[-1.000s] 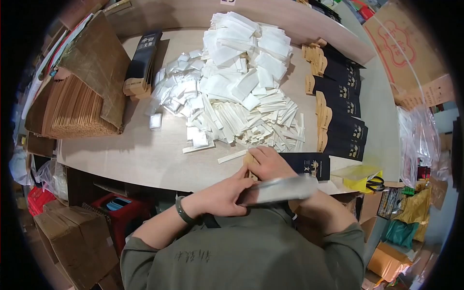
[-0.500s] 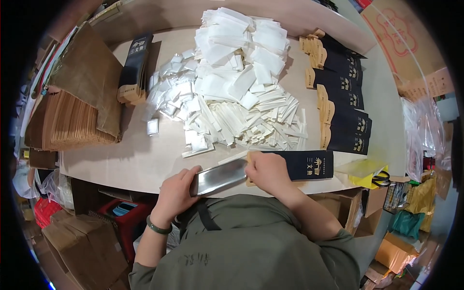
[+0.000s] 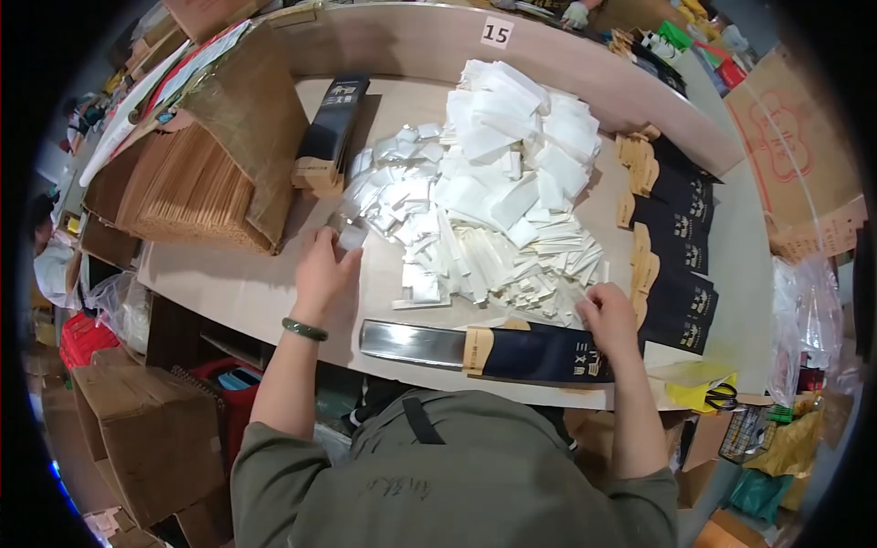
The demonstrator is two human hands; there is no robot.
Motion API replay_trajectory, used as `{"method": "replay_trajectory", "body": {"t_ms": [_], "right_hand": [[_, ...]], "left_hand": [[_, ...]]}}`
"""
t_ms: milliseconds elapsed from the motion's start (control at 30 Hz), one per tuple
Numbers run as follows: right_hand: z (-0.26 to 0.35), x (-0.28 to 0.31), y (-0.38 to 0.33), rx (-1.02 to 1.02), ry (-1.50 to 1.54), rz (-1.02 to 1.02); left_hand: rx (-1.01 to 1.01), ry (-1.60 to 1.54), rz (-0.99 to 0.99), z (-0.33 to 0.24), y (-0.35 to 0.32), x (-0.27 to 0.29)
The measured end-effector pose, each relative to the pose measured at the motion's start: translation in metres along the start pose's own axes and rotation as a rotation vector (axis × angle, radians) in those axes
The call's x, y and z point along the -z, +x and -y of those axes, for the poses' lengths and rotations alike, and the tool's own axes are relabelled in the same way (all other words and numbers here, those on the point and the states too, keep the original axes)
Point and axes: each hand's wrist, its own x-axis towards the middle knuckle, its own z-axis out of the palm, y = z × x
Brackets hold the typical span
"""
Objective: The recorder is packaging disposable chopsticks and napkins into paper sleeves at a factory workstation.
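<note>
My left hand [image 3: 322,269] reaches to the small clear packets, thumb and fingers apart. One silvery-white packet [image 3: 352,237] lies right by its fingertips, at the near left edge of the packet heap [image 3: 395,187]. At the right edge of the white paper strips [image 3: 498,260], my right hand [image 3: 610,315] has its fingertips pinched together; what is between them I cannot make out. Along the table's near edge lies a navy pouch [image 3: 539,353] with a tan band. A shiny metal trough [image 3: 411,343] sticks out of its left end. Neither hand holds the trough.
Flat white packets [image 3: 512,137] are heaped behind the strips. Several navy pouches [image 3: 681,260] overlap at the right, with more [image 3: 333,128] at the back left. A carton of brown cardboard pieces [image 3: 196,187] stands left. Black scissors [image 3: 722,395] lie on yellow material at the right corner.
Both hands have left the metal trough and pouch, which now lie on the table. My left hand moved forward to the packets, my right to the strips. The view shifted.
</note>
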Motion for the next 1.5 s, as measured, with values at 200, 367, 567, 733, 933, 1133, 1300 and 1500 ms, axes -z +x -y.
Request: {"method": "replay_trajectory", "body": {"t_ms": [200, 367, 567, 733, 933, 1133, 1300, 1500], "right_hand": [[0.043, 0.000, 0.007, 0.499, -0.131, -0.059], [0.088, -0.001, 0.062, 0.370, -0.001, 0.066], [0.074, -0.026, 0.163, 1.003, -0.511, -0.243], [0.119, -0.009, 0.128, 0.545, 0.055, 0.053], [0.114, -0.024, 0.112, 0.642, 0.026, 0.041], [0.115, -0.026, 0.101, 0.852, -0.191, 0.134], [0.128, -0.050, 0.095, 0.852, -0.244, 0.248], [0.129, -0.045, 0.104, 0.849, 0.059, 0.084]], "left_hand": [[-0.037, -0.195, -0.038, 0.001, -0.013, -0.001], [-0.473, -0.275, 0.403, -0.042, -0.065, 0.041], [-0.507, -0.018, 0.464, -0.060, -0.090, 0.031], [-0.400, -0.089, 0.465, -0.049, -0.092, 0.034], [-0.466, -0.121, 0.297, -0.039, -0.047, 0.071], [-0.162, 0.228, -0.478, 0.018, 0.073, 0.192], [0.033, 0.444, -0.095, 0.121, 0.116, 0.183], [0.030, 0.443, -0.121, 0.097, 0.112, 0.174]]}}
